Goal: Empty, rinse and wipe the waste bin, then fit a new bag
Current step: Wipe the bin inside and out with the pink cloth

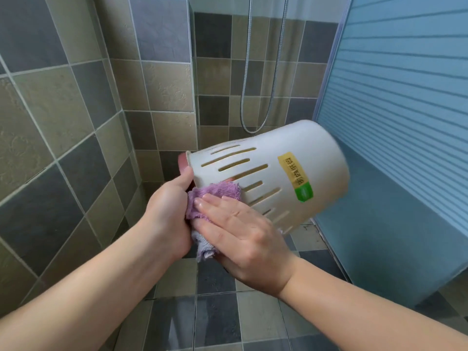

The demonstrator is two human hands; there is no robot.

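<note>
Wiping the waste bin (273, 171), held sideways in mid-air: my left hand (167, 211) clamps its rim, my right hand (240, 231) presses the purple cloth (215, 196) flat-fingered against the slotted wall. Light, stiff plastic, probably wet and slippery; rim is the best hold.

Soft, even daylight, faint shadows, wide-angle bowing of edge tiles (38, 153) (motion blur on the bin's base (326, 158))

Bin (273, 173) tipped sideways, rim left; cloth (215, 193) between right hand (243, 231) and bin wall.
</note>
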